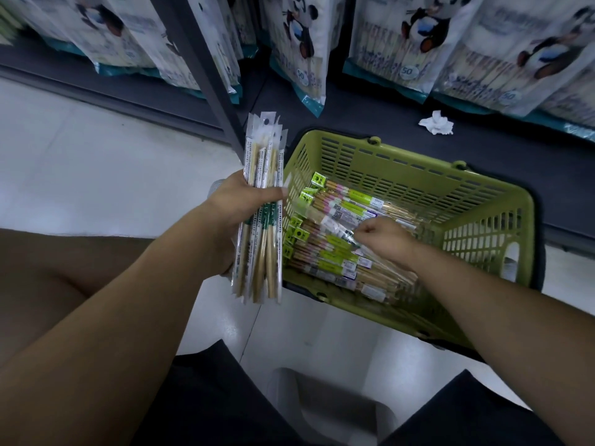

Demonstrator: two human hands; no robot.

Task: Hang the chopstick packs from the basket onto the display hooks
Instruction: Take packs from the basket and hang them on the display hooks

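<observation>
A green plastic basket stands on the floor at centre right, holding several chopstick packs with green and pink labels. My left hand grips an upright bundle of several clear chopstick packs just left of the basket's rim. Inside the basket, my right hand pinches one clear pack that lies across the pile, its far end blurred. No display hooks show in this view.
Large panda-printed bags hang along the dark shelf unit at the top. A dark upright post stands left of the basket. A crumpled white tissue lies on the base shelf. My knees and a white stool are below.
</observation>
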